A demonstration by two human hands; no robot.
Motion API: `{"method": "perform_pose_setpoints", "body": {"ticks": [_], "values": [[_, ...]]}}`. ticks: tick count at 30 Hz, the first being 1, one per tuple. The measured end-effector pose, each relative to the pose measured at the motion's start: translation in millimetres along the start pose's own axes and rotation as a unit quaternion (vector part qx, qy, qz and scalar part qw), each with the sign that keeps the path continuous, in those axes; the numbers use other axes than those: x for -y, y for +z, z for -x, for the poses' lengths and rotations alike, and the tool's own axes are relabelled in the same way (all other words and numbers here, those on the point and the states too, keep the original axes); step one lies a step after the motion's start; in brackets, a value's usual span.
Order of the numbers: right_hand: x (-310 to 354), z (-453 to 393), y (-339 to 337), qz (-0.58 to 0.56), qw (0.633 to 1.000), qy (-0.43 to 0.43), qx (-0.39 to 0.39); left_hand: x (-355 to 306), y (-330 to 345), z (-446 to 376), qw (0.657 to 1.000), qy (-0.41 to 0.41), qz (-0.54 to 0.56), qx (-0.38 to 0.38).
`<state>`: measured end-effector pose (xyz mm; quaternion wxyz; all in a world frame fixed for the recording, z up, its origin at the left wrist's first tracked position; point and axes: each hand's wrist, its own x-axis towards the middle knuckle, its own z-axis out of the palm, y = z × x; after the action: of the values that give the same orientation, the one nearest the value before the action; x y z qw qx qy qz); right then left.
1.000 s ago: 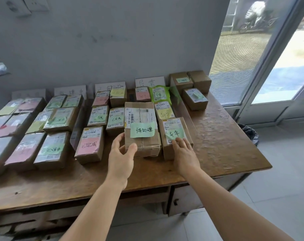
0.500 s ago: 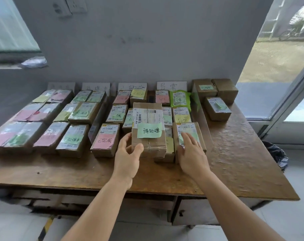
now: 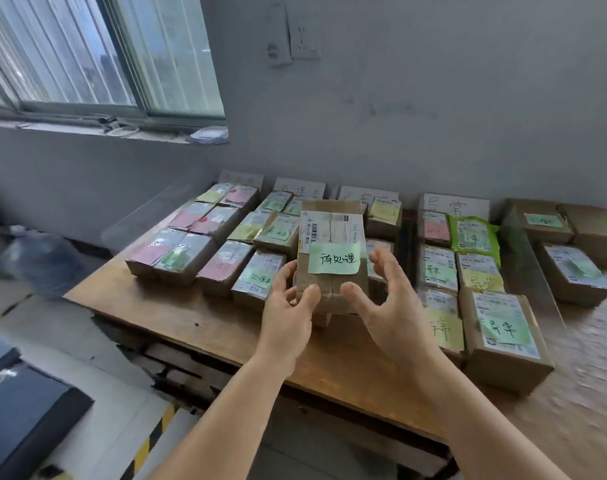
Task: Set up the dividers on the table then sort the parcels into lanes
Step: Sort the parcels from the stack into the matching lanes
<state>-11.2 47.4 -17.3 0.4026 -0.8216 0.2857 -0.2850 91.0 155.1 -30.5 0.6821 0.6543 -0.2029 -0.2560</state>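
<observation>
A: Gripping a brown cardboard parcel (image 3: 331, 251), the left hand (image 3: 288, 315) has its thumb on the near face and its fingers curled round the left edge.

B: Where is that parcel?

A: Raised above the middle of the wooden surface (image 3: 198, 327), tilted toward the camera. It carries a white shipping label and a green sticky note (image 3: 334, 258) with handwriting.

B: And the right hand (image 3: 392, 306)?

A: Spread, fingers loosely bent, just beside the parcel's right edge. Whether a fingertip touches the box I cannot tell.

B: What lies under it?

A: Rows of other parcels run from the near edge back toward the wall, each with a pink, yellow or green note. A large box with a green note (image 3: 504, 336) sits near the front at the right, and a green plastic mailer (image 3: 473, 237) lies farther back.

B: Any dividers?

A: A clear sheet (image 3: 527, 268) stands upright on edge between the right-hand rows. White paper signs (image 3: 454, 204) lean against the wall behind the rows.

B: Anything else?

A: A window (image 3: 97, 53) at the upper left, and a wall socket (image 3: 305, 38).
</observation>
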Motion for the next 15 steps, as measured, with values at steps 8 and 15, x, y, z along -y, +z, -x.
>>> {"method": "perform_pose_setpoints", "body": {"ticks": [8,15], "values": [[66,-25,110,-0.021,0.999,-0.027,0.011,-13,-121,-43,1.000,0.017,-0.014,-0.015],[116,-45,199,-0.038,0.998,-0.048,0.001,-28,-218,-78,0.999,0.037,-0.020,-0.029]]}}
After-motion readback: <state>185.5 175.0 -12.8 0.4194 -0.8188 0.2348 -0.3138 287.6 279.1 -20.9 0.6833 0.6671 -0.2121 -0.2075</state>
